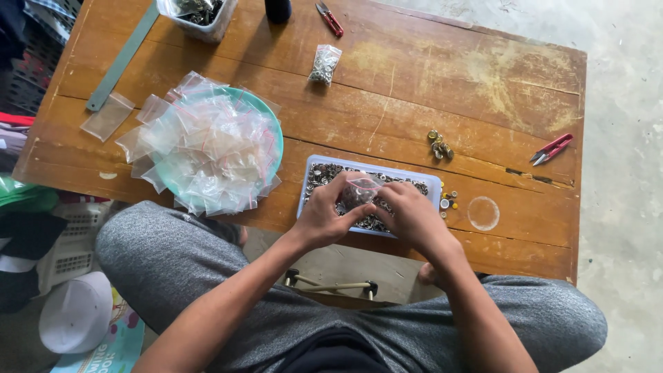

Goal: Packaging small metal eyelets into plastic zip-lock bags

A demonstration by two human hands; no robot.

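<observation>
Clear bag (359, 191) of small metal rings, left hand (326, 215) and right hand (409, 214) pinching it, grip tight

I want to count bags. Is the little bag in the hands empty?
No. The small plastic bag looks dark with metal pieces inside, pinched by left hand and right hand.

A small clear zip bag (358, 190), partly filled with small metal rings, is pinched between the fingers (343, 207) of both hands, just above a shallow pale-blue tray (428, 182) full of rings.
</observation>
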